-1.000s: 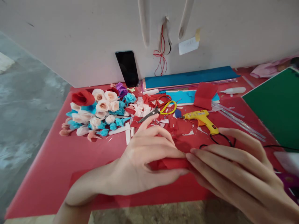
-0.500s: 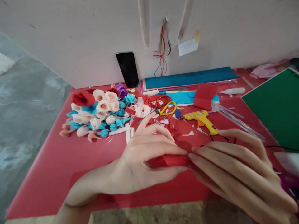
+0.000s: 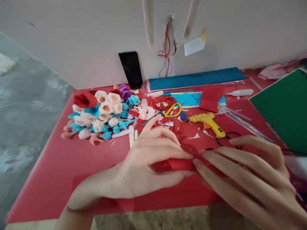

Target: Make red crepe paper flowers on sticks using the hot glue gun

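My left hand (image 3: 146, 166) pinches a piece of red crepe paper (image 3: 177, 164) between thumb and fingers, low in the middle of the view. My right hand (image 3: 242, 179) meets it from the right, its fingers closed on the same red paper's right end. Both hands hover just above the red table (image 3: 59, 166), near its front edge. The paper is partly hidden inside the fingers.
A heap of paper roses (image 3: 100, 111) in cream, blue and red lies at the back left. Scissors with yellow handles (image 3: 165, 112), a yellow glue gun (image 3: 207, 122) with black cord, paper scraps, blue sheets (image 3: 196, 80), a green board (image 3: 283, 108) and a dark phone (image 3: 131, 70) sit beyond.
My right hand has shifted slightly down and to the right along the red paper. My left hand keeps its pinch in almost the same place.
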`<state>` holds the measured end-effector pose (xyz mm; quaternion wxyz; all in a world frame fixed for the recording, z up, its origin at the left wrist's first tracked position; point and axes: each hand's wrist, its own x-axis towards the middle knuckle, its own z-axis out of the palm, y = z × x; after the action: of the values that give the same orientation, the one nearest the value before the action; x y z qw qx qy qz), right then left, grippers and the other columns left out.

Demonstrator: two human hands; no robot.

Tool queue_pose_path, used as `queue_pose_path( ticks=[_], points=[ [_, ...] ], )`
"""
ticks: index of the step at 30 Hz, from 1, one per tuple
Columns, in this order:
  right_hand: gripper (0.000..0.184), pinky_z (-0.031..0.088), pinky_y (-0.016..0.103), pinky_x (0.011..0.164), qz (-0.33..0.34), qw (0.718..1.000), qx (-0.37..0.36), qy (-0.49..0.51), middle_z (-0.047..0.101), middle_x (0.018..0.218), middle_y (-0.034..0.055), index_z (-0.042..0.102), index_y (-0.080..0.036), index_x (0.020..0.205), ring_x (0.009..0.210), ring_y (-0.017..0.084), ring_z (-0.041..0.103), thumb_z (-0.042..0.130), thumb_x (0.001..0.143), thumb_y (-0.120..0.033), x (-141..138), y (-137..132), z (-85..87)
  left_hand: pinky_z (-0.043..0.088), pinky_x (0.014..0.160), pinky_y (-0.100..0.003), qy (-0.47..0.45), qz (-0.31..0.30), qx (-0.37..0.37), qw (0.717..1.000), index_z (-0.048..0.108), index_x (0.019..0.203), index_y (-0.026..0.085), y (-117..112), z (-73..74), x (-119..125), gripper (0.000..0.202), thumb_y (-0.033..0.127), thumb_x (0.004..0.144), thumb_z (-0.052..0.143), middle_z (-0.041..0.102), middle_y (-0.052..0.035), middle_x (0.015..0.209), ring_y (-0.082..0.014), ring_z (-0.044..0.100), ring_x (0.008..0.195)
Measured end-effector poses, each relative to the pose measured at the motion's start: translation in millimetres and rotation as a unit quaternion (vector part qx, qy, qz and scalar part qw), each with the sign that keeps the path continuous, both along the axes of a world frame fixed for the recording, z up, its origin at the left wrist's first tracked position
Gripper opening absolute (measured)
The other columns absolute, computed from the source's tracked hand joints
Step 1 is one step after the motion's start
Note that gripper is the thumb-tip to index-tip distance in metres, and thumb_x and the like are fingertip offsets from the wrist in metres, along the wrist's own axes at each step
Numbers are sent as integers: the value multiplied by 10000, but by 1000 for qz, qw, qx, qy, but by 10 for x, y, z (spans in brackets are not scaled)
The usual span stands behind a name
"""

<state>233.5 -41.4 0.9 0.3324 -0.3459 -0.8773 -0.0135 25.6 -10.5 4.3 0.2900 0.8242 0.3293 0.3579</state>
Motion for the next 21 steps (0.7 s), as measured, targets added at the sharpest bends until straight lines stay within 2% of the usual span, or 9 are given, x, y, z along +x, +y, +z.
queue_pose_path(
  ticks=[3,5,7,9,11,13,16,18,21],
  points=[
    [144,406,420,886,53,995,59,-60,693,904,56,638,-168,944,846,193,607,530,867,-112,51,86,-9,461,863,-333,1,-2,-4,1000,682,815,138,-1,0,-3,113,153,713,728,699,-26,705,-146,615,756],
    [145,418,386,834,68,996,42,-40,689,881,58,625,-135,957,807,182,601,619,813,-125,75,139,-10,464,840,-328,3,-3,-5,1000,682,835,141,-1,-4,-9,130,147,712,725,704,-29,724,-150,615,767],
    [150,446,321,774,53,998,-31,28,672,861,43,606,-139,952,773,151,596,624,804,-129,78,173,-8,441,888,-353,8,-4,-4,1000,681,832,155,4,-12,-13,124,148,715,722,706,-22,734,-151,616,773],
    [123,468,231,720,43,983,-157,87,648,877,25,588,-164,959,783,112,595,571,839,-137,65,195,-11,419,920,-370,6,-9,-7,1000,682,821,169,18,-25,-14,108,153,721,719,705,-11,737,-153,615,779],
    [106,468,157,678,52,950,-286,113,634,886,-4,582,-205,956,788,81,594,542,865,-166,49,215,-29,416,916,-374,-3,-17,-15,1000,685,834,170,38,-46,-14,113,156,727,717,703,-12,746,-157,610,786],
    [82,459,135,634,67,915,-376,128,633,854,-27,586,-234,938,755,73,588,558,865,-208,39,240,-59,413,913,-380,-16,-20,-22,999,688,850,168,60,-73,-15,129,161,725,720,699,-17,759,-158,605,778],
    [58,442,148,592,71,875,-447,174,633,806,-25,610,-234,900,704,82,562,590,849,-253,35,277,-112,436,871,-356,-36,-26,-41,998,679,887,173,78,-116,-19,167,175,726,724,695,-18,769,-153,597,761],
    [66,423,151,570,75,842,-494,203,625,794,-21,626,-227,885,658,74,527,605,841,-271,29,294,-144,445,861,-340,-54,-13,-65,996,654,975,190,79,-143,-20,265,198,723,734,698,-18,803,-157,597,779],
    [68,382,135,519,103,767,-579,257,576,706,-28,619,-198,846,573,46,463,629,827,-262,-4,305,-188,447,878,-314,-92,30,-103,990,603,1093,230,80,-183,-11,424,233,700,761,691,-28,959,-174,603,896]
  ],
)
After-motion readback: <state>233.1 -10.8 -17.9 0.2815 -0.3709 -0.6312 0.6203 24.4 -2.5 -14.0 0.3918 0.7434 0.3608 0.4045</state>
